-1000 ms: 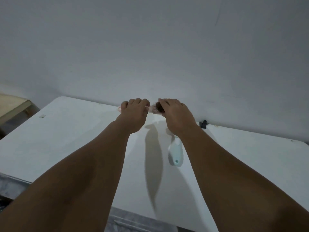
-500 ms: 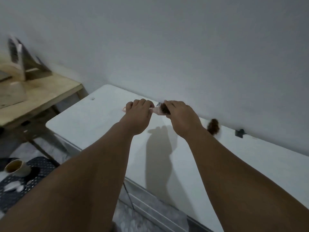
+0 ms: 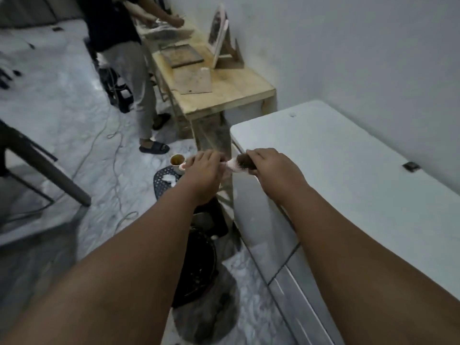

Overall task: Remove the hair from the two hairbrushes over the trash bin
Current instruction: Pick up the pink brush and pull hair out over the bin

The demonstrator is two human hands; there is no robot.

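Observation:
My left hand (image 3: 202, 170) grips the handle of a pink hairbrush (image 3: 234, 165), held level off the white table's left end. A dark clump of hair (image 3: 245, 162) sits in its bristles, and the fingers of my right hand (image 3: 270, 165) curl over the brush head and that clump. Below my hands on the floor stands a black mesh trash bin (image 3: 163, 181) with a paper cup (image 3: 177, 161) and white scraps in it. The second hairbrush is out of view.
The white table (image 3: 348, 170) runs along the wall at right, a small black clip (image 3: 410, 166) on it. A wooden bench (image 3: 219, 88) with boards stands beyond. A person (image 3: 129, 58) works at it. Cables lie on the marble floor; a dark round object (image 3: 199, 265) sits under my arms.
My view has swung left and down, from the tabletop to the floor beside it. Both hands kept hold of the brush and now hang past the table's end, above the bin.

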